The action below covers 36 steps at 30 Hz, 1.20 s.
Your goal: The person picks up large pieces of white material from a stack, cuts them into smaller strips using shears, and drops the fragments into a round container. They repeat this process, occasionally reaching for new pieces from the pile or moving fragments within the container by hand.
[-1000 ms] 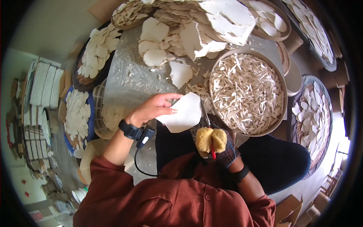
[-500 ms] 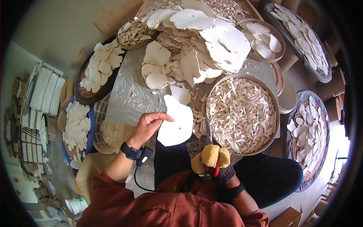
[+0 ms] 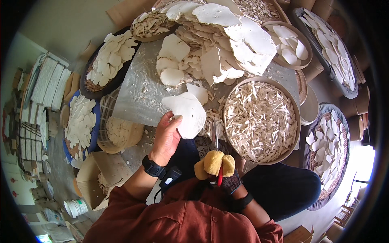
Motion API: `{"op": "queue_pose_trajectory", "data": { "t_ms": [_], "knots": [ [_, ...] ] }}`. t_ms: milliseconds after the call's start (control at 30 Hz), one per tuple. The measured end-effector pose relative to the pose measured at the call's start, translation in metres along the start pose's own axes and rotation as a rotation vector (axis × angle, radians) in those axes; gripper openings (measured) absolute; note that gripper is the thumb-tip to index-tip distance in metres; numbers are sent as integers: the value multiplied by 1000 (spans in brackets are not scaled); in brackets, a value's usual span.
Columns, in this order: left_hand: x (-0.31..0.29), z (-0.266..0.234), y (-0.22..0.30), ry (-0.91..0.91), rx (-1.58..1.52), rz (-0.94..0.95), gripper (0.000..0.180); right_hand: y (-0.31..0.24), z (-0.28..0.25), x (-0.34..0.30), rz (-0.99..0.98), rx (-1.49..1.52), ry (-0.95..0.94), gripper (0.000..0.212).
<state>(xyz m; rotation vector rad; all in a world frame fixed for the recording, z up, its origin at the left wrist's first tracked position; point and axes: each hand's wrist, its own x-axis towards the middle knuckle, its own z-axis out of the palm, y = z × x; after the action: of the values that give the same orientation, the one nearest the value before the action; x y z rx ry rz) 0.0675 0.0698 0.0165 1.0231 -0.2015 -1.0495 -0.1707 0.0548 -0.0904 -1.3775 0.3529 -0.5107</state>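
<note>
My left hand [image 3: 167, 135] pinches a thin, flat white sheet [image 3: 189, 115] with an uneven outline at its lower left edge, thumb on top. In my right hand [image 3: 231, 184], which wears a dark knit glove and thick yellow sponge-like finger pads [image 3: 213, 163], is a pair of red-handled scissors [image 3: 220, 176]. Their narrow metal blades point away from me, just right of the sheet and apart from it. How far the blades are spread is hard to make out. Beyond the held sheet, another white sheet [image 3: 197, 94] lies on the metal table.
Right of the sheet stands a round tub [image 3: 299, 128] full of white strips. A tall heap of white sheets [image 3: 210, 62] covers the table's [image 3: 135, 97] far part. Trays of rounded pieces flank both sides; a cardboard box [image 3: 87, 178] sits at lower left.
My left hand has turned the sheet so that it tilts and lies further from me, with the thumb now on top. The scissors have shifted slightly left, blades showing more.
</note>
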Motion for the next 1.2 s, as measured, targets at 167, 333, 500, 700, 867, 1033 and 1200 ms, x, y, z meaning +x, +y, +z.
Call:
{"op": "queue_pose_trajectory", "data": {
  "t_ms": [167,333,500,700,867,1033,1200],
  "knots": [
    [-6,7,-4,13,-15,87,41,-4,0,1,4,-88,-21,41],
    [-3,4,1,55,-8,95,38,-8,-4,1,21,-378,-63,39],
    [9,-7,19,-8,-35,246,30,-10,-15,2,153,-327,-119,53],
    [24,-16,43,-226,495,698,28,-1,-20,-3,265,-439,-114,67],
    [15,-11,48,-323,505,498,28,21,-22,-9,211,-691,-140,66],
    [0,-3,55,-122,595,325,28,14,-20,-7,283,-644,-141,57],
    [8,4,46,-218,463,352,39,6,-19,-1,294,-280,-59,54]
  ]
}}
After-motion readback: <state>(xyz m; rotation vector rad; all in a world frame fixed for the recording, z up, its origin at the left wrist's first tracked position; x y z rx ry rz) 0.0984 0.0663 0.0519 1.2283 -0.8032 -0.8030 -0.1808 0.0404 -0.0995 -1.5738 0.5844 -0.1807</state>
